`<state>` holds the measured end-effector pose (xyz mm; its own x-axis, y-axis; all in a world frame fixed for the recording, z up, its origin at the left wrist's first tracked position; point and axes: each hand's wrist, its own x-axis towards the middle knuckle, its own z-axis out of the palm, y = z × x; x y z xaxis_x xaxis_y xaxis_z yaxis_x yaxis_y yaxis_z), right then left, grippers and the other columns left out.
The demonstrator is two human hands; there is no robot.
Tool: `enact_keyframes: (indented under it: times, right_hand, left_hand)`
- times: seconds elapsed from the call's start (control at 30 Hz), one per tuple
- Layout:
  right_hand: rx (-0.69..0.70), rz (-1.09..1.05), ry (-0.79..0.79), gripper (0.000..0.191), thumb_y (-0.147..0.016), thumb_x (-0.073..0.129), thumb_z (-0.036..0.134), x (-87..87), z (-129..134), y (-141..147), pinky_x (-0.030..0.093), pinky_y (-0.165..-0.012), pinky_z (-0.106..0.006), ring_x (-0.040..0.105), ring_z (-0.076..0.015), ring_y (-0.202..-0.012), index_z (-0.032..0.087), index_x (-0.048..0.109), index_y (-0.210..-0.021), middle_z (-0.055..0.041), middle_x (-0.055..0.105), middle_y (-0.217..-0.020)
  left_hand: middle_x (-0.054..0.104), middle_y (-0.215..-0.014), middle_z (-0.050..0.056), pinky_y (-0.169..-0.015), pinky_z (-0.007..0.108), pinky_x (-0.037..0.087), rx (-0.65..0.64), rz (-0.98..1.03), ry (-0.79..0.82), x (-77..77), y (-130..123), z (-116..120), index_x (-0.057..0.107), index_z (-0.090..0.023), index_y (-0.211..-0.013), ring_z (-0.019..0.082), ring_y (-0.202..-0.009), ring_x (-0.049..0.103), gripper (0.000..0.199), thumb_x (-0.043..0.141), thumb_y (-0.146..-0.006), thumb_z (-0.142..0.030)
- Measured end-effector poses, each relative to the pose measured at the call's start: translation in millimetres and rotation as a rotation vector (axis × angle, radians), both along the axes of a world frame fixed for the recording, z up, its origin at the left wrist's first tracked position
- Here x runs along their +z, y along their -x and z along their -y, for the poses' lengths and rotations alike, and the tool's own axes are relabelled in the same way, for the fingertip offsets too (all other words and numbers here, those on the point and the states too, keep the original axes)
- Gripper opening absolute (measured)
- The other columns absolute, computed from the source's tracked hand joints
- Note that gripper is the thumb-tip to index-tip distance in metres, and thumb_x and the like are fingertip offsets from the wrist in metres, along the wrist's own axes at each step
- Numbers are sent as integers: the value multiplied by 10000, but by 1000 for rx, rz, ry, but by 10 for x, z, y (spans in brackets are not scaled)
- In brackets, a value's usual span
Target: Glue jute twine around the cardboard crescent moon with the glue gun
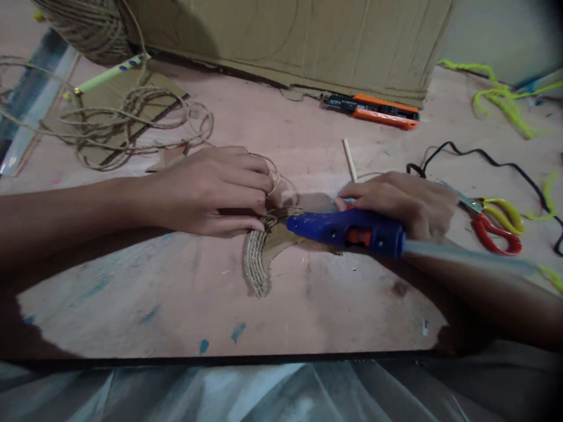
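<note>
Two hands, apart: left hand point(220, 187) touches jute twine point(254, 258), grip unclear; right hand point(402, 202) clasps glue gun point(328, 228); slipping, its nozzle point(294, 224), at left fingertips' point(257, 224) three o'clock, could burn them.

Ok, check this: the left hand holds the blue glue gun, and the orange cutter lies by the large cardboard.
Wrong hand: the head view shows the right hand holding the blue glue gun. The orange cutter lies by the large cardboard.
</note>
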<state>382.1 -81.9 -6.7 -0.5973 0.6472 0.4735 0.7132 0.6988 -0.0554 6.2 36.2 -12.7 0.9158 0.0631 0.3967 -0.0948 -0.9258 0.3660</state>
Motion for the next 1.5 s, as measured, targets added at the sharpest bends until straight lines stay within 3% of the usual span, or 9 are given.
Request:
enact_keyframes:
  times: [0.1,0.17,0.37,0.53,0.73,0.9,1.07,1.33,1.5]
  right_hand:
    - [291,77,-235,211,-1279,775,436,145,42,-52,607,-738,-411,819,-229,-851,283,868,-1167,-44,934,-1066]
    - [364,128,-233,237,-1299,733,397,205,81,-68,594,-711,-405,789,-217,-826,253,884,-1186,-52,930,-1036]
    - [147,20,-132,115,-1282,755,295,146,296,-36,526,-687,-417,758,-215,-745,263,835,-1358,-18,897,-936]
    - [199,60,-120,46,-1265,767,221,158,298,39,543,-670,-399,708,-202,-703,228,812,-1263,-6,837,-858]
    - [192,155,-145,272,-1274,747,254,162,214,121,511,-665,-380,666,-185,-725,257,758,-1003,-4,791,-849]
    - [186,139,-99,243,-1255,739,196,175,232,138,505,-676,-393,708,-204,-765,223,777,-1017,-33,787,-893]
    - [160,176,-99,379,-1318,599,177,186,253,170,518,-666,-397,673,-194,-760,216,738,-969,-37,759,-878]
    - [159,169,-117,385,-1319,663,199,174,240,189,535,-651,-403,658,-194,-746,223,725,-941,-40,764,-860]
    - [167,181,-114,377,-1319,592,175,194,234,187,538,-647,-393,654,-196,-741,230,722,-969,-35,739,-844]
  left_hand:
    - [974,-1293,59,-1036,469,619,-19,18,-25,13,-1,4,805,-300,-1249,281,-1270,859,97,759,-1307,-362]
    - [970,-1286,69,-1027,467,623,-34,40,-49,22,2,6,780,-289,-1272,271,-1241,842,51,773,-1298,-332]
    - [963,-1295,65,-1010,472,630,-35,57,-57,-17,-5,0,756,-285,-1262,270,-1225,848,74,736,-1318,-329]
    - [976,-1284,44,-1001,478,639,-21,54,-14,-47,-15,-4,804,-312,-1222,280,-1204,884,111,754,-1306,-365]
    - [969,-1276,44,-1044,452,640,-11,46,-15,-11,-1,4,789,-307,-1204,264,-1216,857,94,774,-1291,-339]
    - [956,-1270,61,-1041,440,643,-34,50,-52,-4,0,4,770,-267,-1249,252,-1209,843,100,738,-1321,-329]
    - [935,-1298,41,-1035,455,701,-12,66,-63,-46,-4,17,792,-227,-1252,239,-1251,880,322,604,-1396,-444]
    - [942,-1281,39,-1070,488,791,-1,66,-52,-33,-11,34,816,-217,-1231,263,-1304,924,341,619,-1391,-445]
    - [932,-1264,51,-1099,473,776,-6,52,-48,-37,-7,29,827,-221,-1239,248,-1300,911,360,606,-1395,-459]
